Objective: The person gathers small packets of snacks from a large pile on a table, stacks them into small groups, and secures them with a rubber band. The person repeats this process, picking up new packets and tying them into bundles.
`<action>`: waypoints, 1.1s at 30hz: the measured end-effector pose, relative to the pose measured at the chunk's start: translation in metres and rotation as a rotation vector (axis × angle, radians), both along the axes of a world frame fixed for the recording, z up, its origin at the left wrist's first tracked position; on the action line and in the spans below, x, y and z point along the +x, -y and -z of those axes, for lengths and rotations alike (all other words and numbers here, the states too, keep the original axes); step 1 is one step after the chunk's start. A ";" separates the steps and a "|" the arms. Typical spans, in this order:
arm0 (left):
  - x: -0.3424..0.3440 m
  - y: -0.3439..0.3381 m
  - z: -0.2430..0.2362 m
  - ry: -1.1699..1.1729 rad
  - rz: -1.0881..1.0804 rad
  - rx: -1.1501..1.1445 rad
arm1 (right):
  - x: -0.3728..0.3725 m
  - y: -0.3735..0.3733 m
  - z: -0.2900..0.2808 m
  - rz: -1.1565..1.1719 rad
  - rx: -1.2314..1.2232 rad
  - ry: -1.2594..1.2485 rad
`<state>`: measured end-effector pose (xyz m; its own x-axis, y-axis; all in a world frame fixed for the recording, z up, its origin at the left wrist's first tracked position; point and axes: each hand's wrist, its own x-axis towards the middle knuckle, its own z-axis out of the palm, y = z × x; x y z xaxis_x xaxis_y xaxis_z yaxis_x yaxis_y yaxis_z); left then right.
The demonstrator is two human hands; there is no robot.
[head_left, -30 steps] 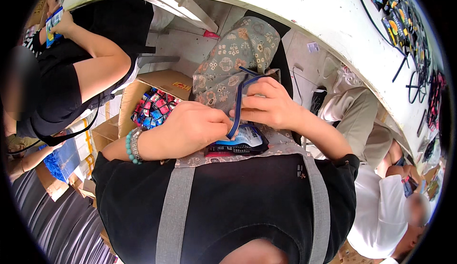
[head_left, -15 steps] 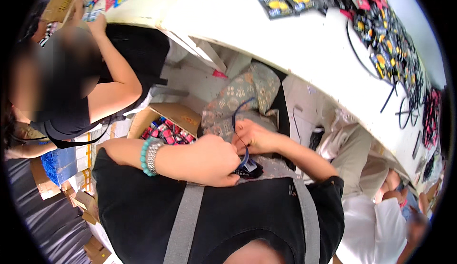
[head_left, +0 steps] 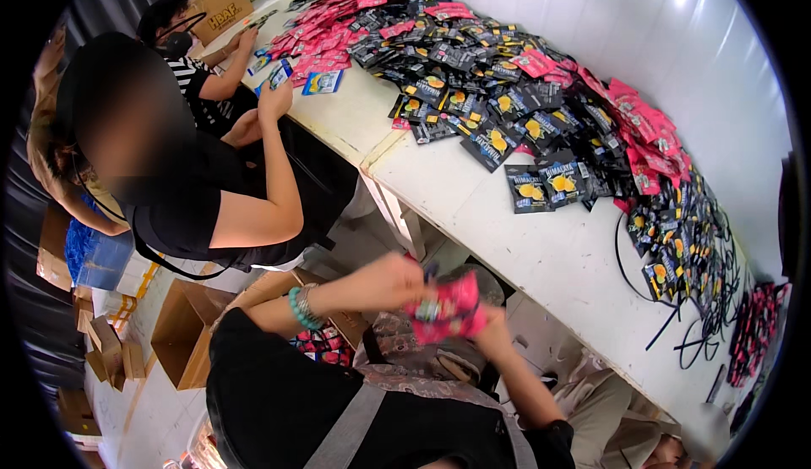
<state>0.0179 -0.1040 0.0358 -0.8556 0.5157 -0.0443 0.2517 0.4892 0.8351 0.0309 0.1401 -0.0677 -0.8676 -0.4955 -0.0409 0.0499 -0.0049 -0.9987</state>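
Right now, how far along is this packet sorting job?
Early, it seems. Done: only some packets lie in the cardboard box below. In hand: the left hand and right hand hold a pink packet, blurred. Left: a big heap of black and pink packets still covers the white table.

Wearer, seen from the head camera. Torso: black short-sleeved top crossed by two broad grey straps running over the shoulders. Left wrist: beaded bracelet (head_left: 302,307) in turquoise and pale tones, wound in several rows. Left hand (head_left: 395,276): bare, no rings discernible. Right hand (head_left: 492,324): bare, blurred. Right forearm: bare down to a dark cuff or band near the elbow. Lap: patterned grey-brown fabric.
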 end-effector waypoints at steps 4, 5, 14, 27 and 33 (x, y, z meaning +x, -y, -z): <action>-0.064 -0.020 0.023 0.136 -0.463 0.327 | -0.074 -0.023 -0.061 0.315 0.381 -0.716; -0.081 -0.037 0.027 0.147 -0.490 0.545 | -0.083 -0.028 -0.086 0.250 0.413 -0.428; -0.129 -0.118 0.076 0.065 -0.492 0.413 | -0.136 -0.072 -0.094 0.255 0.662 0.306; -0.118 -0.135 0.057 -0.181 -0.347 -0.318 | -0.140 -0.098 -0.053 0.167 0.718 0.231; -0.129 -0.129 0.071 -0.497 -0.371 0.034 | -0.137 -0.099 -0.055 0.155 0.692 0.175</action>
<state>-0.1110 0.0246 -0.0349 -0.8924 0.1738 0.4165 0.4324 0.5939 0.6785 -0.1065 0.2393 -0.0132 -0.8776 -0.1779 -0.4451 0.2593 0.6048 -0.7530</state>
